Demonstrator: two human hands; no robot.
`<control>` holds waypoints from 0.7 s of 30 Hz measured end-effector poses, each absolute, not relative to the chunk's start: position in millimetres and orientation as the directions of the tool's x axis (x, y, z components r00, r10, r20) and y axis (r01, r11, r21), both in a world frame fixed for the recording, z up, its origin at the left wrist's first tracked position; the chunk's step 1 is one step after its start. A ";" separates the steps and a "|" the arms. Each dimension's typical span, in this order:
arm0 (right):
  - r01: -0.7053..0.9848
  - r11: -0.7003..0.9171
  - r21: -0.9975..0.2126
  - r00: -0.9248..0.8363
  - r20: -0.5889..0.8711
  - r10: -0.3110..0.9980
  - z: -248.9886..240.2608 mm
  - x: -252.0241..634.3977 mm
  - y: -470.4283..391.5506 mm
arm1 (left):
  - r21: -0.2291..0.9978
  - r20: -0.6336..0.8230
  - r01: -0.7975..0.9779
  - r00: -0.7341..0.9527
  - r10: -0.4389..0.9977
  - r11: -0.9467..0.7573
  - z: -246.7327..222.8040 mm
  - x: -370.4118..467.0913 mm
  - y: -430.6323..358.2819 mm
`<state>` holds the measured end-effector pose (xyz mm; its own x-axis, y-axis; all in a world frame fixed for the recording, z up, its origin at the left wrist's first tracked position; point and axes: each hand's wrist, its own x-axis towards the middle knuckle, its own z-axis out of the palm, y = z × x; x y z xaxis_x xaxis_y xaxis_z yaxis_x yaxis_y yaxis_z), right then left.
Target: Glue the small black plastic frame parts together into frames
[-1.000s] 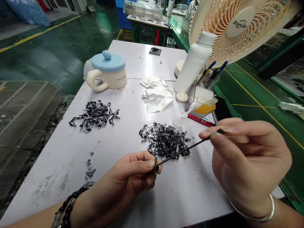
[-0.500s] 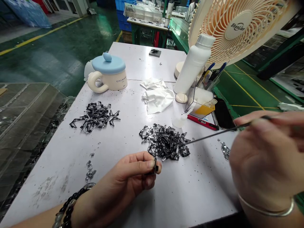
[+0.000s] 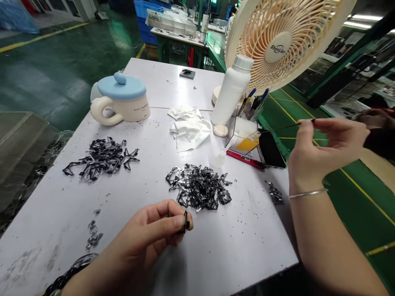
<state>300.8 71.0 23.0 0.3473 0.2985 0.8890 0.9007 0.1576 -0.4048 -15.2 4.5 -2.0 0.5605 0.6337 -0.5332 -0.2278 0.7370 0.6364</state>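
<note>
My left hand (image 3: 154, 230) pinches a small black angular part (image 3: 185, 222) between thumb and forefinger, low over the white table. Just beyond it lies a pile of similar black parts (image 3: 200, 187). My right hand (image 3: 327, 144), raised past the table's right edge, grips a thin dark rod (image 3: 285, 126) in its fingertips. The rod's far end reaches a small clear bottle at the clear box (image 3: 243, 133) of pens and tools; whether it is inside cannot be made out. A second pile of black parts (image 3: 103, 158) lies on the left.
A lidded mug (image 3: 121, 100), white cloth (image 3: 191, 131), white bottle (image 3: 231, 90) and fan (image 3: 277, 47) stand or lie toward the back. A phone (image 3: 271, 150) and red cutter (image 3: 245, 159) flank the box. Small metal bits (image 3: 275, 193) lie near the right edge. Another person's hand (image 3: 375, 117) shows at far right.
My right hand with the rod has moved up and away, from over the front pile to the clear box. The view has turned rightward. My left hand still pinches its black part.
</note>
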 end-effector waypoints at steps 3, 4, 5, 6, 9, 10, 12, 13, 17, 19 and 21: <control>0.927 0.022 -0.374 0.328 0.839 0.435 27.3 290.0 64.7 | 0.690 -0.523 -0.178 0.548 0.653 0.702 0.7 -15.2 3.8; 0.934 0.011 -0.358 0.307 0.815 0.492 29.3 282.0 59.8 | 0.705 -0.510 -0.171 0.551 0.660 0.688 1.2 -15.4 3.5; 0.937 0.034 -0.348 0.277 0.797 0.537 30.9 271.5 53.1 | 0.715 -0.495 -0.175 0.556 0.667 0.676 1.4 -15.7 3.2; 0.927 0.129 -0.351 0.229 0.807 0.545 32.0 258.6 45.0 | 0.721 -0.479 -0.182 0.566 0.671 0.668 1.4 -16.0 2.9; 0.770 0.525 -0.362 -0.076 0.766 0.638 29.5 213.5 16.2 | 0.720 -0.454 -0.211 0.577 0.679 0.661 -0.2 -16.9 2.4; 0.729 0.586 -0.355 -0.248 0.661 0.708 26.9 199.6 7.5 | 0.718 -0.449 -0.220 0.579 0.680 0.661 -0.9 -17.2 2.2; 0.650 0.645 -0.403 -0.379 0.564 0.734 20.4 177.9 -5.2 | 0.709 -0.440 -0.233 0.593 0.675 0.666 -1.6 -17.6 1.8; 0.623 0.652 -0.432 -0.393 0.547 0.739 17.2 170.9 -8.8 | 0.701 -0.438 -0.239 0.600 0.669 0.672 -1.6 -17.7 1.7; 0.589 0.655 -0.473 -0.335 0.594 0.731 10.5 163.6 -10.3 | 0.662 -0.454 -0.255 0.613 0.647 0.705 0.5 -16.8 1.7; 0.607 0.657 -0.447 -0.326 0.613 0.720 10.6 165.0 -8.6 | 0.647 -0.456 -0.263 0.619 0.639 0.716 1.7 -15.9 1.8; 0.620 0.664 -0.418 -0.325 0.634 0.702 11.2 165.8 -7.7 | 0.641 -0.455 -0.268 0.621 0.638 0.719 2.2 -15.2 1.8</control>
<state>165.8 -7.7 11.2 -0.3245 0.7017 0.6342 0.6200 0.6642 -0.4176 -15.2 1.8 2.2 0.6215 0.6378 -0.4550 -0.2681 0.7188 0.6414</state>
